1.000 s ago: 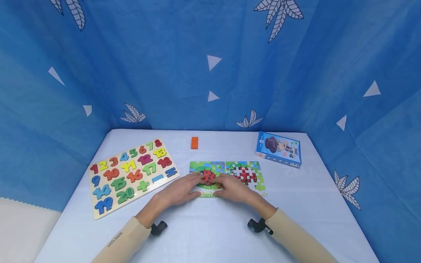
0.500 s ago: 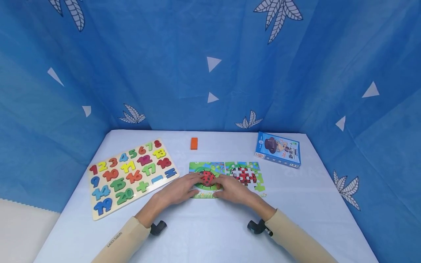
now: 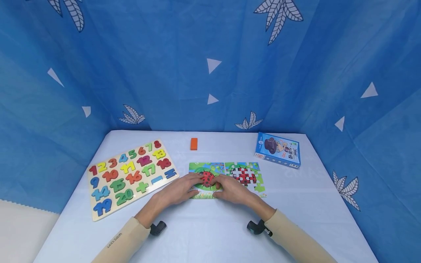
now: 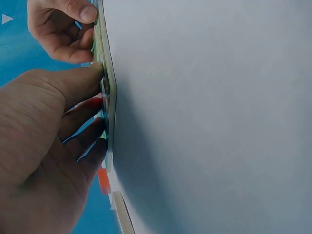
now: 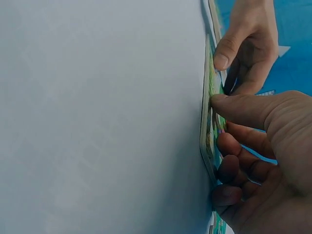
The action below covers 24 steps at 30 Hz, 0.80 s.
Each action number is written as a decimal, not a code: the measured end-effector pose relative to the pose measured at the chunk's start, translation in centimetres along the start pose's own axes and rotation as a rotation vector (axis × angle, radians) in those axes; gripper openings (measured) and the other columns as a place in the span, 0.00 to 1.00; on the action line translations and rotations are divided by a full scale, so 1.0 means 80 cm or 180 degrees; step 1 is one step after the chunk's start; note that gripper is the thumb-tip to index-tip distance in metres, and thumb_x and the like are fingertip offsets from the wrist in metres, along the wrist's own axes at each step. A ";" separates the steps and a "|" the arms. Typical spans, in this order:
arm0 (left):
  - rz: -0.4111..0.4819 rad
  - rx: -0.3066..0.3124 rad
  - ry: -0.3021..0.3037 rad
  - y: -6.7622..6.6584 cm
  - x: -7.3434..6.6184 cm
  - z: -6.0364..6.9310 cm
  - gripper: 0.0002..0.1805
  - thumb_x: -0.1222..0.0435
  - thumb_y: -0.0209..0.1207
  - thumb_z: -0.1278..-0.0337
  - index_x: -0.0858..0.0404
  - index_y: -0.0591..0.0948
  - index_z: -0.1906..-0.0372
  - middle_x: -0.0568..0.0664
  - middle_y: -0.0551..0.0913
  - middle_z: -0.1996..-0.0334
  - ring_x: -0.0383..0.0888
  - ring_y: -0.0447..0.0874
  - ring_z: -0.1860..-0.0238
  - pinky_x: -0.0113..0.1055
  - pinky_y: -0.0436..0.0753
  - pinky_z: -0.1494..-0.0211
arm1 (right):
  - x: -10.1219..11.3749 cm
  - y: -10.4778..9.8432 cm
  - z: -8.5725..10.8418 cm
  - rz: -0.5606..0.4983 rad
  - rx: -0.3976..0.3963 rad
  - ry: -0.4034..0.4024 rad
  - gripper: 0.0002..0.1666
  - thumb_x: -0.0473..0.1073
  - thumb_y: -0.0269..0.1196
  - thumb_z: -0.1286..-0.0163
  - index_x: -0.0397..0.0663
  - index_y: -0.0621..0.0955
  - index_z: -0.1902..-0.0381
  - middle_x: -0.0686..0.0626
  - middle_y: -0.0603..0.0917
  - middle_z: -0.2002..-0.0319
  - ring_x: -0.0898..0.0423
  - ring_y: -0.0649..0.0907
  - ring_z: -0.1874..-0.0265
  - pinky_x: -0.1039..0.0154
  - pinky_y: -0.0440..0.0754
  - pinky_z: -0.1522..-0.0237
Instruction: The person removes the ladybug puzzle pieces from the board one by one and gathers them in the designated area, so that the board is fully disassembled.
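A flat ladybug puzzle board (image 3: 208, 179) lies on the table between my hands, red beetle uppermost. My left hand (image 3: 179, 188) rests its fingertips and thumb on the board's left part. From the other side my right hand (image 3: 234, 189) touches the board with bent fingers and thumb. In the left wrist view, the fingertips of the left hand (image 4: 44, 131) meet the board's face (image 4: 108, 85) near its edge. The right wrist view has the right hand (image 5: 273, 161) with its thumb on the board (image 5: 204, 122). A jigsaw (image 3: 245, 177) with white gaps sits directly to the right.
A wooden number board (image 3: 148, 186) with coloured numerals lies at the left. Behind the puzzle is an orange block (image 3: 194, 144). A blue game box (image 3: 278, 150) occupies the back right. Blue patterned cloth (image 3: 177, 73) hangs beyond the table's far edge.
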<state>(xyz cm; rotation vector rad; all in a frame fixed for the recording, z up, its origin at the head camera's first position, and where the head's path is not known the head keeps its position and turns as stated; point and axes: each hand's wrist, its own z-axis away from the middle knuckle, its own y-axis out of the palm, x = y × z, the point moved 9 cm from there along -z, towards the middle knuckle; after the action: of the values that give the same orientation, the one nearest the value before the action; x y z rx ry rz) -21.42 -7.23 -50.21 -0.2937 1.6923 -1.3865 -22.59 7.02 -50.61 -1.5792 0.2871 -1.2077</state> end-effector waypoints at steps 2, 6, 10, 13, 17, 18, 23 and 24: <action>0.0014 0.0007 -0.0018 0.000 0.001 0.000 0.28 0.55 0.62 0.32 0.55 0.75 0.30 0.47 0.71 0.29 0.45 0.64 0.26 0.45 0.67 0.26 | 0.000 0.000 0.000 -0.0015 -0.0011 0.0010 0.21 0.48 0.73 0.37 0.53 0.83 0.48 0.59 0.77 0.66 0.62 0.75 0.69 0.67 0.75 0.66; 0.0028 0.0002 -0.0009 0.000 0.000 0.000 0.27 0.55 0.62 0.32 0.55 0.75 0.30 0.47 0.71 0.28 0.46 0.65 0.26 0.45 0.67 0.26 | -0.002 -0.001 0.000 -0.0088 -0.0030 0.0041 0.19 0.48 0.72 0.36 0.54 0.82 0.48 0.59 0.77 0.66 0.62 0.75 0.69 0.66 0.75 0.66; 0.0029 -0.0015 0.0004 -0.001 0.000 0.000 0.27 0.55 0.62 0.32 0.56 0.76 0.31 0.48 0.71 0.29 0.47 0.65 0.26 0.46 0.67 0.26 | -0.002 -0.004 0.000 -0.0190 -0.0092 0.0038 0.16 0.48 0.70 0.34 0.55 0.82 0.50 0.60 0.77 0.65 0.61 0.76 0.69 0.66 0.76 0.66; 0.0027 -0.0010 -0.0004 -0.001 0.001 0.000 0.27 0.54 0.62 0.32 0.56 0.76 0.31 0.48 0.71 0.28 0.46 0.65 0.26 0.45 0.67 0.26 | -0.001 -0.006 0.000 -0.0242 -0.0144 0.0022 0.13 0.47 0.69 0.32 0.55 0.82 0.51 0.61 0.78 0.65 0.61 0.76 0.69 0.66 0.77 0.67; 0.0034 -0.0009 -0.0005 0.000 0.001 0.000 0.27 0.54 0.62 0.31 0.56 0.76 0.31 0.47 0.71 0.28 0.46 0.65 0.26 0.45 0.67 0.26 | 0.000 -0.008 -0.001 -0.0320 -0.0191 -0.0001 0.10 0.46 0.68 0.31 0.56 0.82 0.54 0.61 0.79 0.66 0.62 0.77 0.70 0.67 0.77 0.69; 0.0026 -0.0012 -0.0003 0.000 0.001 0.000 0.27 0.54 0.62 0.31 0.56 0.76 0.31 0.47 0.71 0.28 0.46 0.65 0.26 0.45 0.67 0.26 | 0.000 -0.008 -0.002 -0.0351 -0.0195 -0.0002 0.09 0.46 0.67 0.30 0.56 0.82 0.54 0.61 0.79 0.67 0.62 0.77 0.71 0.67 0.77 0.70; -0.0018 -0.0034 0.0056 -0.001 0.000 0.001 0.27 0.55 0.62 0.32 0.57 0.76 0.32 0.48 0.71 0.28 0.46 0.65 0.26 0.45 0.67 0.26 | 0.002 -0.007 -0.004 -0.0511 -0.0164 -0.0001 0.05 0.46 0.65 0.28 0.58 0.81 0.57 0.62 0.80 0.70 0.62 0.77 0.75 0.67 0.76 0.74; -0.0026 -0.0029 0.0060 -0.001 0.000 0.001 0.27 0.55 0.62 0.32 0.56 0.76 0.31 0.48 0.71 0.28 0.46 0.65 0.26 0.44 0.67 0.26 | 0.002 -0.007 -0.004 -0.0541 -0.0153 -0.0004 0.04 0.45 0.65 0.28 0.58 0.81 0.57 0.61 0.80 0.71 0.63 0.77 0.75 0.67 0.76 0.74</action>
<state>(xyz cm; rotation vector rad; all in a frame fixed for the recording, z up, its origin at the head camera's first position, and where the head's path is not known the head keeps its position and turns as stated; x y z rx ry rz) -21.41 -7.31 -50.15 -0.2940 1.7151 -1.3920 -22.95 6.92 -50.10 -1.6727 0.1851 -1.3386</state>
